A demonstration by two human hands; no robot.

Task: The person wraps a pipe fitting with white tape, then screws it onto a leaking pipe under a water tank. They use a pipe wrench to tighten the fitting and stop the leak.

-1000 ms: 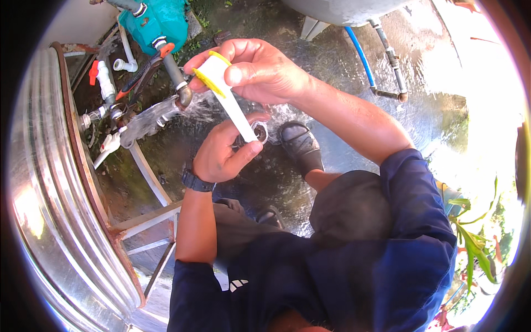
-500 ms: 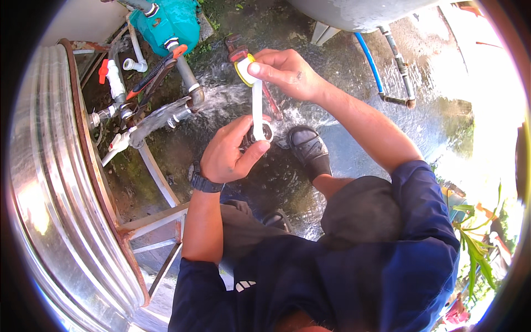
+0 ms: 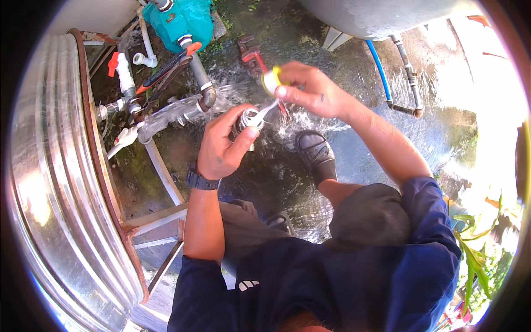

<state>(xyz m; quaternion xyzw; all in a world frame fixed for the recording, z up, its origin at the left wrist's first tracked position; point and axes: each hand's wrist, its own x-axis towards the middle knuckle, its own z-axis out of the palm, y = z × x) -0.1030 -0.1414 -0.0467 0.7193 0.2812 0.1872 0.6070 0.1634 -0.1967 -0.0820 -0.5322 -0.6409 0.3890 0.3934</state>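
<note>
A short pipe fitting (image 3: 252, 119), its end wound with white thread tape, is held by my left hand (image 3: 220, 146) between thumb and fingers. My right hand (image 3: 318, 91) pinches a yellow-rimmed spool of thread tape (image 3: 270, 82), up and to the right of the fitting and slightly blurred. From the spool a slack, twisted white strip of tape (image 3: 269, 109) runs down to the fitting. My left palm and fingers hide the fitting's lower part. A red pipe wrench (image 3: 254, 60) lies on the wet ground behind the spool.
Water gushes across the ground from an open pipe end (image 3: 145, 131) towards a grey elbow (image 3: 207, 97) below a teal pump (image 3: 180, 25). A black-and-orange-handled tool (image 3: 163, 72) leans there. A ribbed metal tank (image 3: 52, 182) on a rusty frame stands left; a grey tank (image 3: 381, 14) stands far right.
My right hand has moved right and down with the spool, and the tape, straight and taut before, now hangs slack and twisted. My left hand has raised and turned the fitting slightly.
</note>
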